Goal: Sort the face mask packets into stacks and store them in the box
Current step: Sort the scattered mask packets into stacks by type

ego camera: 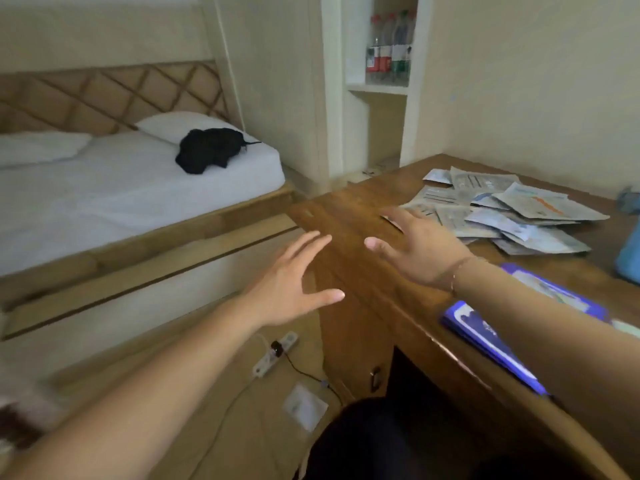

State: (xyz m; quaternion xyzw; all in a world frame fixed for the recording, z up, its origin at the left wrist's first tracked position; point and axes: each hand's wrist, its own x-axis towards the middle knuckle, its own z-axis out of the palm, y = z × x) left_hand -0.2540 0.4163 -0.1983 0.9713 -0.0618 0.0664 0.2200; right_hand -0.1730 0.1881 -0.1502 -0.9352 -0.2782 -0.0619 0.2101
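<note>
Nearest, item one: a blue box (495,336) lying flat at the near edge of the wooden desk (349,237), long axis running from near right to far left, partly hidden under the right forearm. Whether it is open or lidded cannot be told.

Item two: left hand (294,289), fingers straight and spread wide, holding nothing. It hangs off the desk's left edge, over the floor, thumb pointing right toward the desktop.

Item three: right hand (420,251), fingers likewise spread and straight, holding nothing, above the desktop. Its fingertips (393,213) reach the near-left margin of the packets; whether they touch the nearest packet cannot be told.

Item four: face mask packets (502,213), an unsorted heap, flat and overlapping at mixed angles, on the far right part of the desk. The heap lies to the right of and beyond both hands, and stretches roughly left to right.

Governing relation: the right hand is at the heap's edge; the left is well apart from it, with bare desk between. Judged so, the right hand is placed to take the first packet, and no stack is yet begun.

Farther, for the record: a power strip (275,353) on the floor, a bed (104,188) at far left.
</note>
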